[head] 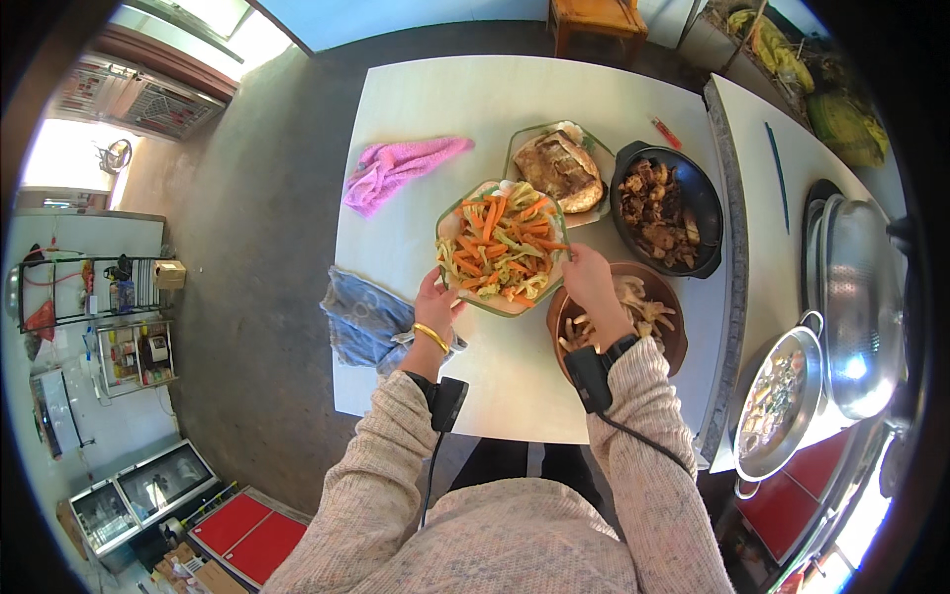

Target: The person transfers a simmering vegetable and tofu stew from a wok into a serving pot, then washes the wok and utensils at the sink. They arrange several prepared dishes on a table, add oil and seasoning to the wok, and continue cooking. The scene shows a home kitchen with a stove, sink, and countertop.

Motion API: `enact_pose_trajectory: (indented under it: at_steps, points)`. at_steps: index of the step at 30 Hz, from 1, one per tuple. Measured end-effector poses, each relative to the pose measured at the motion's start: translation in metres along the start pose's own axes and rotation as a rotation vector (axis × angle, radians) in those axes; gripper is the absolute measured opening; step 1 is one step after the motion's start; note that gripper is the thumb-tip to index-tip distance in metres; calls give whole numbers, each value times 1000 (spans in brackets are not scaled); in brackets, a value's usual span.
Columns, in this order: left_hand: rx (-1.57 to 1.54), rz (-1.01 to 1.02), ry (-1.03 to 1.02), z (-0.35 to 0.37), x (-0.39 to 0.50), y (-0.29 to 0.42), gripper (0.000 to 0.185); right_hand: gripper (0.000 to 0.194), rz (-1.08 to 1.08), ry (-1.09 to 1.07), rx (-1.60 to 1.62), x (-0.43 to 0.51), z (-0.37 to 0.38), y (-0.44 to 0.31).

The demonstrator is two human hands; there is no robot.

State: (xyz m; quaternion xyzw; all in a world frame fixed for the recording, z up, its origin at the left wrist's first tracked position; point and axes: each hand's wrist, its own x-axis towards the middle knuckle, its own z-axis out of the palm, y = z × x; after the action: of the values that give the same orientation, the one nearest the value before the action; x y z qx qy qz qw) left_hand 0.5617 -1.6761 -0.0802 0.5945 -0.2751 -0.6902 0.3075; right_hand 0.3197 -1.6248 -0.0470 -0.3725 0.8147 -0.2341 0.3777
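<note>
A green-rimmed plate of carrot strips and cauliflower (501, 245) is held at its rim between both hands, over the pale table (512, 364). My left hand (436, 301) grips its lower left edge, and my right hand (591, 278) its right edge. Behind it lies a similar plate with a large browned piece of food (562, 169); the two plates overlap in view, and whether they touch cannot be told. A black oval pan of browned meat (660, 211) stands to the right. Partly under my right forearm is a brown bowl of chicken feet (646, 308).
A pink cloth (397, 171) lies at the table's left, a blue cloth (367, 319) beside my left wrist. A red lighter (666, 133) is near the black pan. On the right-hand surface are a metal two-handled pan (779, 405), a large metal lid (861, 312) and a dark stick (777, 177).
</note>
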Motion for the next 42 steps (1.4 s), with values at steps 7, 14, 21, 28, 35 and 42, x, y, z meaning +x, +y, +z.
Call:
enact_pose_trajectory:
  at_steps: [7,14,21,28,35,42]
  points:
    - [-144,67,-101,-14,0,-1,49,26,-86,77,86,-7,3,-17]
    - [193,441,-353,-95,-64,54,42,38,-95,-252,595,-94,47,-43]
    - [-137,9,-421,-150,-105,75,45,38,30,-776,753,-139,63,-36]
    - [-246,-50,-456,-114,-103,59,45,29,271,-781,963,-157,31,-13]
    - [-415,-162,-579,-62,-76,44,43,37,395,-616,1223,-175,0,14]
    - [683,225,-503,-11,3,-17,24,37,453,-353,1294,-220,-40,48]
